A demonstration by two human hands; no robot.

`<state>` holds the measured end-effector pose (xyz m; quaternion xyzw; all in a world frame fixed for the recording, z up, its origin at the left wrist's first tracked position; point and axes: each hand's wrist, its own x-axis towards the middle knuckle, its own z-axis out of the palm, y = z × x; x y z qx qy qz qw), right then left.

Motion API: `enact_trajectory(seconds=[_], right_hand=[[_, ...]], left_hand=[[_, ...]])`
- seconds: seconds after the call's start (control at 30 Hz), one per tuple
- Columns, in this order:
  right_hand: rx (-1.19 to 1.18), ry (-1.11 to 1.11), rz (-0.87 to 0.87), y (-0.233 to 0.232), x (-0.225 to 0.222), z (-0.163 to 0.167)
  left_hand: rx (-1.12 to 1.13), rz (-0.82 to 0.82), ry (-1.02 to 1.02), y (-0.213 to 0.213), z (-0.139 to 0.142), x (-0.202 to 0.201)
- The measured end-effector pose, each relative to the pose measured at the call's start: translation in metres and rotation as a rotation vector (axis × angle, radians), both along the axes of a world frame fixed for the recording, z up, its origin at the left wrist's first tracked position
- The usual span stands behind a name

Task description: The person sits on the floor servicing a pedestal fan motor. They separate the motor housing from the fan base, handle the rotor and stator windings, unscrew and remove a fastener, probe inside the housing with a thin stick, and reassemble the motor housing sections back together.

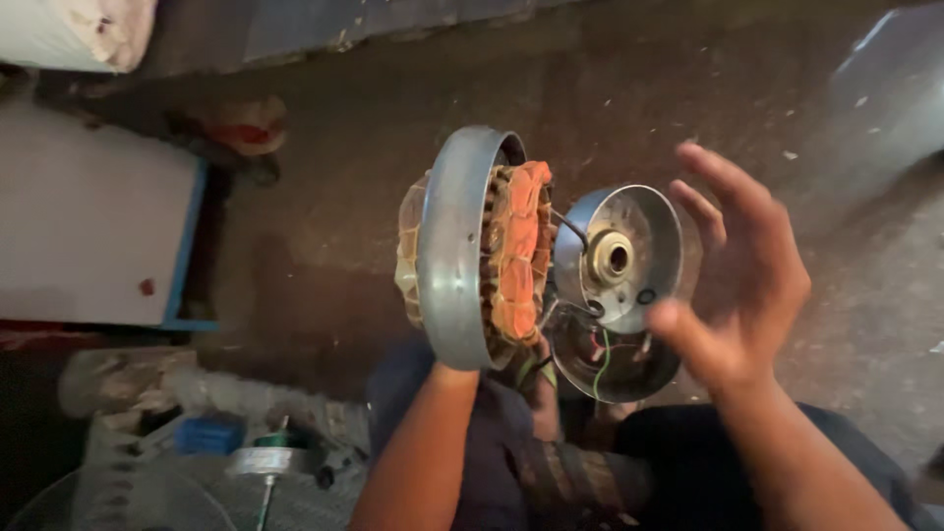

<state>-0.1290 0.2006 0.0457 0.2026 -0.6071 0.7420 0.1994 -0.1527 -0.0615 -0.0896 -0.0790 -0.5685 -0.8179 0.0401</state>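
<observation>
One view only, from the head camera, looking down past the person's knees to a dusty floor (324,246).

Head view. A fan motor (477,251) is held up on edge at mid-frame, above the lap. Its parts, from left to right: a winding wrapped in pale lacing, a grey metal shell ring (454,246) seen nearly edge-on, and an orange-taped copper winding (521,251) standing proud of the ring. The left hand (536,383) supports the motor from beneath; its forearm rises from the lower edge of the frame, and the hand itself is mostly hidden behind the ring, so the exact form of its grip cannot be told. Just right of the winding sits a round metal end cover (629,251) with a central bearing bore facing the camera; a second, darker bowl-shaped cover (610,359) hangs below it, with thin red and green leads inside. The right hand (742,285) is spread wide, fingers apart and motion-blurred, beside the end cover; whether it touches the rim cannot be told.

Judgement: the work appears to be at the stage of inspecting or parting the covers from the wound core. A next move would call for a firm hold on the cover rim while the left hand steadies the ring, keeping the leads slack.

Surroundings: a white board with a blue edge (88,216) lies toward the floor's left edge; a wire fan guard (118,497) and a small spindle part (265,462) lie at the lower left corner.
</observation>
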Motion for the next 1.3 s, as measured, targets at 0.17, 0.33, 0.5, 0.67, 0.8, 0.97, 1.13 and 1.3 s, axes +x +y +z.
enact_trajectory(seconds=[0.17,0.33,0.5,0.67,0.8,0.97,1.13,1.3], right_hand=[[0.069,0.292,0.021,-0.013,0.017,0.016],[-0.083,0.247,-0.088,-0.036,0.039,0.025],[0.306,0.262,-0.138,-0.013,0.012,0.026],[0.594,0.303,-0.033,-0.012,-0.026,0.041],[0.652,0.329,0.039,-0.025,-0.041,0.049],[0.679,0.345,0.075,-0.029,-0.046,0.047],[0.654,0.364,0.16,-0.025,-0.042,0.047],[0.399,0.3,0.167,-0.019,-0.038,0.049]], left_hand=[[-0.045,0.003,-0.034,-0.009,-0.003,0.021],[-0.076,0.014,-0.024,-0.005,0.009,0.017],[-0.107,0.007,0.036,0.0,0.017,-0.001],[-0.103,0.044,-0.004,-0.006,0.021,0.011],[-0.11,0.049,-0.019,-0.012,0.019,0.018],[-0.12,0.027,-0.026,-0.012,0.012,0.015],[-0.13,0.038,-0.079,-0.021,0.01,0.046],[-0.134,0.039,-0.101,-0.022,0.003,0.057]])
